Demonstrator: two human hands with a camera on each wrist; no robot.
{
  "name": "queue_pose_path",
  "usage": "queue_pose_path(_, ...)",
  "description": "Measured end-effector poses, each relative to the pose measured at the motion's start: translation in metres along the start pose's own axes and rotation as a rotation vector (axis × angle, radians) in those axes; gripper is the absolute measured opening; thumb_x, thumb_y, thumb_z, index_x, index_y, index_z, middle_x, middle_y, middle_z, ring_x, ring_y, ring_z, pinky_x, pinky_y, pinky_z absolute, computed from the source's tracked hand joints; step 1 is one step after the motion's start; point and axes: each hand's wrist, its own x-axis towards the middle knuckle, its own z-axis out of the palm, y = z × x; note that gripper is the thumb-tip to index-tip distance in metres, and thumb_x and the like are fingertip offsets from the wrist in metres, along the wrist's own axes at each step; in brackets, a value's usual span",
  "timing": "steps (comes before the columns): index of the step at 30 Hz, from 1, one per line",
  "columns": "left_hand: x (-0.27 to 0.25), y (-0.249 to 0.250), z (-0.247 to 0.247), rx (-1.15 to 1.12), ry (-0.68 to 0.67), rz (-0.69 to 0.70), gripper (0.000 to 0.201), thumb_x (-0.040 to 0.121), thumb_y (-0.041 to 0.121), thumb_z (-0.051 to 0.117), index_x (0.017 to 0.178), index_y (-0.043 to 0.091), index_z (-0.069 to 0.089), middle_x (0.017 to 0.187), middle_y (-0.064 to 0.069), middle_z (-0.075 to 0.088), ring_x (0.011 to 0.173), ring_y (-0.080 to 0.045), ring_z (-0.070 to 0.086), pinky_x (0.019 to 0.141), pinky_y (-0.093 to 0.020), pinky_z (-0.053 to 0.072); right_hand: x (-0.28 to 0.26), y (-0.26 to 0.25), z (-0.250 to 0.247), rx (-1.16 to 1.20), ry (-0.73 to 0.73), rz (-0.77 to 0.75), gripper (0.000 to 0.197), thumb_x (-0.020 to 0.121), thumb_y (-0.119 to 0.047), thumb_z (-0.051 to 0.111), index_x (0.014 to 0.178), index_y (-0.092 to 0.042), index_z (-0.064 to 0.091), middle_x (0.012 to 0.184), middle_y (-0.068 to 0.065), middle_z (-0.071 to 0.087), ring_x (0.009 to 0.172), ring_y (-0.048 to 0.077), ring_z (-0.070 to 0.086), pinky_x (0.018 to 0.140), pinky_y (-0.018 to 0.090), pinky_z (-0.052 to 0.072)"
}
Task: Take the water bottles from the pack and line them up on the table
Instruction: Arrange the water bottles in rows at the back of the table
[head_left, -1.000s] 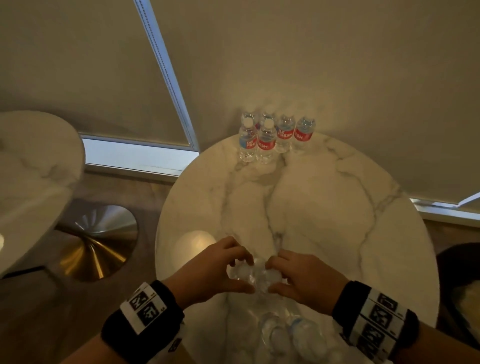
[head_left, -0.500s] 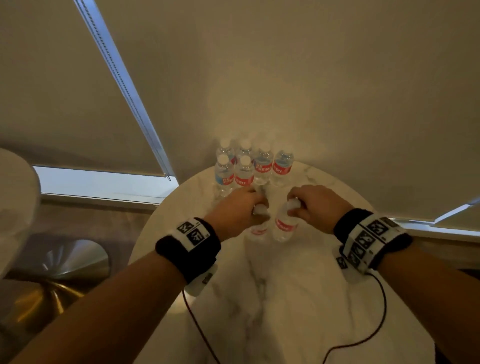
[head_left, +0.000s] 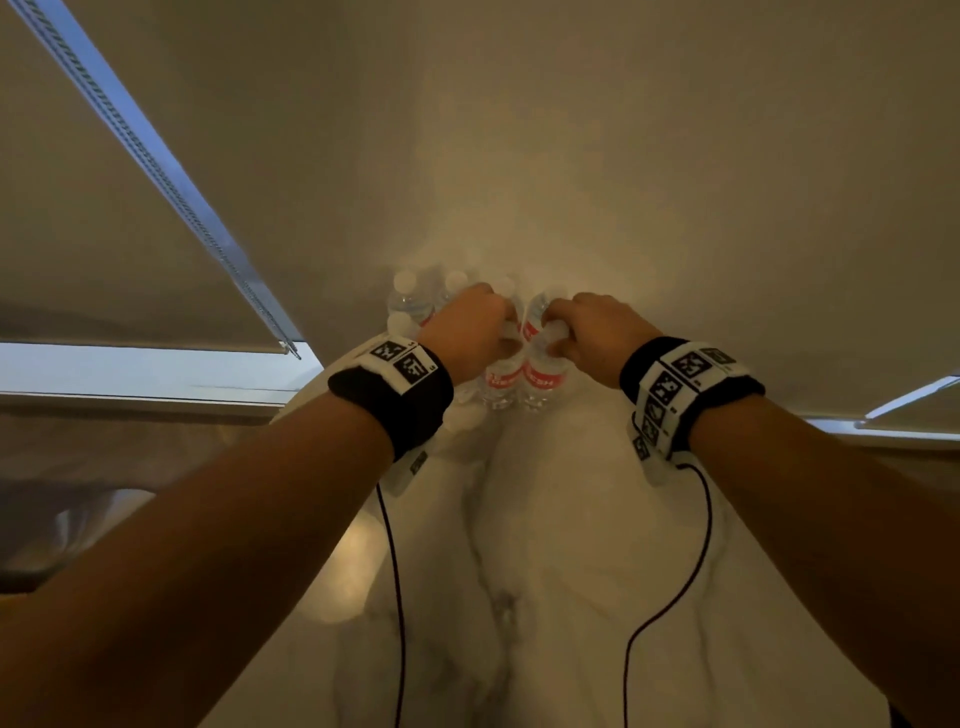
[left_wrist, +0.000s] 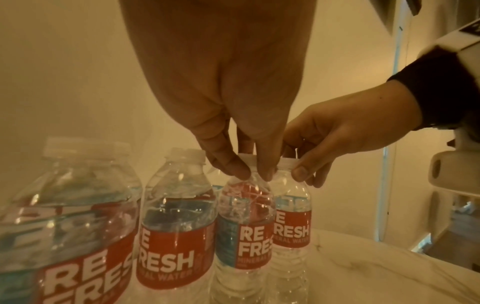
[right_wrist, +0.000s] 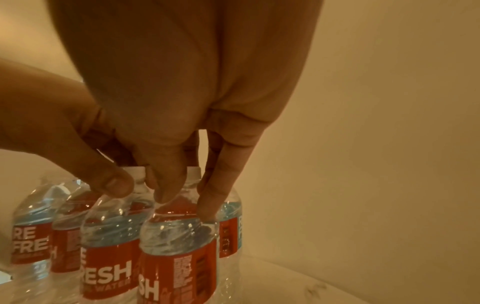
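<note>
Each hand pinches one clear water bottle with a red label by its neck, at the far edge of the marble table (head_left: 571, 545). My left hand (head_left: 498, 338) (left_wrist: 253, 172) holds the left bottle (head_left: 501, 379) (left_wrist: 244, 236). My right hand (head_left: 553, 332) (right_wrist: 185, 201) holds the right bottle (head_left: 545, 376) (right_wrist: 179, 257). Both bottles are upright, side by side, touching the group of standing bottles (head_left: 410, 299) (left_wrist: 179, 226); their bases look level with the tabletop. The pack is out of view.
A blind-covered wall (head_left: 571, 156) rises directly behind the bottles. A window strip (head_left: 130, 369) lies to the left. Two thin cables (head_left: 395, 571) run from my wristbands across the near tabletop.
Both hands lifted a bottle each from the pack at the near edge and carried them across the table to the standing group at the far edge.
</note>
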Motion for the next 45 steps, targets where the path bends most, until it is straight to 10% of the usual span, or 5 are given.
queue_pose_path(9,-0.043,0.017,-0.014,-0.043,0.085,-0.055,0.058,0.089,0.035,0.071,0.138,0.008,0.053,0.125,-0.016,0.056,0.113,-0.033,0.058,0.097,-0.041,0.049,-0.044,0.001,-0.005,0.137,0.046,0.087,0.069,0.083,-0.039,0.073,0.14,-0.018,0.042,0.117,0.009,0.064,0.099,0.025,0.059,0.08,0.032,0.043)
queue_pose_path(14,-0.133,0.043,-0.018,-0.169,0.188,-0.02,0.042,0.091,0.037,0.067,0.127,0.015,0.064,0.117,-0.006,0.064,0.101,-0.022,0.063,0.089,-0.036,0.053,-0.13,-0.013,-0.008,0.179,0.018,0.026,0.049,0.085,-0.048,0.067,0.126,-0.023,0.056,0.105,-0.002,0.066,0.088,0.017,0.062,0.08,0.034,0.05)
queue_pose_path(28,-0.404,0.114,0.051,-0.379,-0.147,-0.016,0.028,0.092,0.054,0.057,0.106,0.036,0.073,0.093,0.017,0.065,0.086,-0.001,0.063,0.069,-0.008,0.047,-0.39,-0.071,0.1,0.352,-0.167,-0.167,0.041,0.085,-0.069,0.047,0.109,-0.038,0.061,0.088,-0.013,0.059,0.078,0.005,0.059,0.076,0.03,0.052)
queue_pose_path(37,-0.427,0.123,0.088,-0.325,-0.26,0.128,0.044,0.083,0.056,0.069,0.12,0.033,0.061,0.113,0.01,0.052,0.09,-0.004,0.058,0.068,-0.003,0.039,-0.432,-0.107,0.139,0.232,-0.114,-0.006,0.037,0.088,-0.052,0.059,0.12,-0.035,0.051,0.109,-0.009,0.045,0.082,0.015,0.061,0.072,0.024,0.044)
queue_pose_path(45,-0.372,0.124,0.076,-0.357,-0.203,0.137,0.032,0.087,0.036,0.071,0.113,0.02,0.064,0.108,0.004,0.054,0.083,-0.011,0.059,0.08,-0.027,0.055,-0.392,-0.079,0.11,0.245,-0.075,0.05,0.032,0.09,-0.048,0.058,0.115,-0.029,0.054,0.099,-0.011,0.042,0.081,0.018,0.057,0.071,0.023,0.038)
